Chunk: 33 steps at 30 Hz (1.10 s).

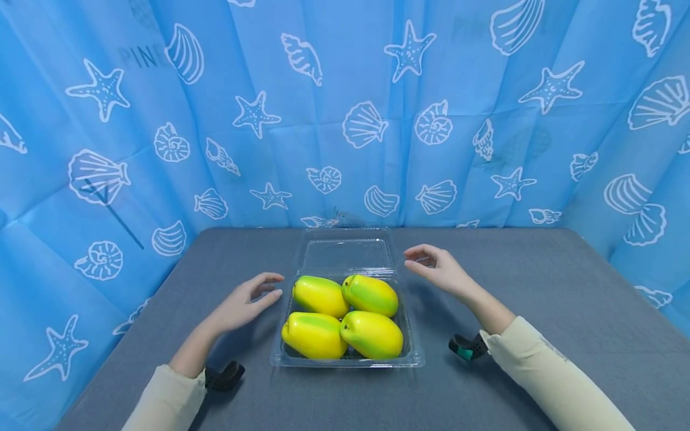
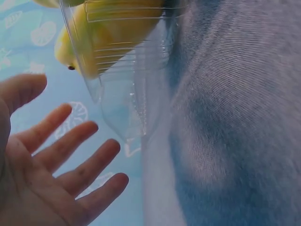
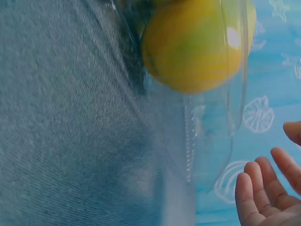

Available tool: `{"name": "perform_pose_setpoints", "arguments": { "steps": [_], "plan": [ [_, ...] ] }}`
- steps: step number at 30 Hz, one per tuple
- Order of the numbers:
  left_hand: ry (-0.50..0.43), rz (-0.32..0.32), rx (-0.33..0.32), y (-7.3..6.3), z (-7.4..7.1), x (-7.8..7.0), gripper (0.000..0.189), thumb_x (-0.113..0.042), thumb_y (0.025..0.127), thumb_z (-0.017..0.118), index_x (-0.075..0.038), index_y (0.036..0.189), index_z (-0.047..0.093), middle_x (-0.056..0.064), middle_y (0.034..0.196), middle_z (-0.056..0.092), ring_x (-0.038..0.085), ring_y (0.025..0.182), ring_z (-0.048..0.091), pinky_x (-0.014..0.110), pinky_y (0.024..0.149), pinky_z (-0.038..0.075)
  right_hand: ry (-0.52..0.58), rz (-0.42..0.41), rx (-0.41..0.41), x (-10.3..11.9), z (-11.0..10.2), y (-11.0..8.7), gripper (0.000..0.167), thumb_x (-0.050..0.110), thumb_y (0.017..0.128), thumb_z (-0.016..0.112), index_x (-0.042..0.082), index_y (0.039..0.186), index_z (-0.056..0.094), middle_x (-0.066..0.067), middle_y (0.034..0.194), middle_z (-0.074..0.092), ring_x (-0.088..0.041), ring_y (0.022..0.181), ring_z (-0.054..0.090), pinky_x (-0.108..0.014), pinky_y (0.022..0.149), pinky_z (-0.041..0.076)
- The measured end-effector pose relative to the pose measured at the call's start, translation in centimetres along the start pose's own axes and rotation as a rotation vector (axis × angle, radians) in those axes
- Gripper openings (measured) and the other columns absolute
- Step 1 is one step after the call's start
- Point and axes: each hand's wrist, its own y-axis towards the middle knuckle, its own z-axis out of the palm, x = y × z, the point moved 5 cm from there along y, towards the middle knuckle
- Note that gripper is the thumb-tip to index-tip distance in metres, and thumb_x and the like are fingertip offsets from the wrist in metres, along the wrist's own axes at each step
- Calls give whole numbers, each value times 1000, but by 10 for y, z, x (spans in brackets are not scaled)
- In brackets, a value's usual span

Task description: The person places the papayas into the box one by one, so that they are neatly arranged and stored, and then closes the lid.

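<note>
A clear plastic clamshell box (image 1: 347,363) sits mid-table with its hinged lid (image 1: 347,256) folded back, away from the person. Several yellow-green mangoes (image 1: 372,335) lie in the base in two rows. Just left of the box, my left hand (image 1: 242,306) hovers with its fingers spread and nothing in them. On the opposite side, level with the lid, my right hand (image 1: 443,272) is raised, its fingers loosely bent and holding nothing. Both wrist views show a gap between the hand and the box wall, with a mango (image 2: 122,28) visible through the plastic.
Grey cloth covers the table (image 1: 485,287). Behind it and along both sides hangs a blue curtain (image 1: 345,149) printed with white shells and starfish. Black wrist devices (image 1: 225,377) sit under both forearms, close to the sleeves.
</note>
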Motion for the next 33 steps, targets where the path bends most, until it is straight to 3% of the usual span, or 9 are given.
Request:
{"name": "perform_pose_setpoints", "arguments": {
  "steps": [6,11,20,33],
  "plan": [
    [-79,-100,-61,15,-3,8,54,-41,97,46,-6,137,40,18,139,46,37,128,45,53,104,39,111,140,32,-18,5,8,50,29,95,53,-2,133,42,-23,133,47,-37,118,52,-46,96,49],
    [-162,-174,-64,25,1,13,59,-43,98,42,-6,142,32,18,143,40,36,130,43,52,106,38,206,194,65,-22,15,12,55,27,95,52,-3,138,34,-26,138,41,-39,124,47,-45,100,46],
    [-339,-171,-16,37,11,18,62,-37,100,39,-5,148,18,23,151,26,40,134,37,50,109,34,327,259,72,-26,23,20,63,25,96,52,-2,144,22,-26,147,32,-38,130,44,-44,105,41],
    [-428,-154,4,41,15,16,64,-39,100,39,-5,149,15,21,153,23,40,136,33,51,110,32,407,272,43,-29,28,27,60,13,96,49,0,146,18,-24,150,28,-39,131,41,-45,107,38]
  ]
}}
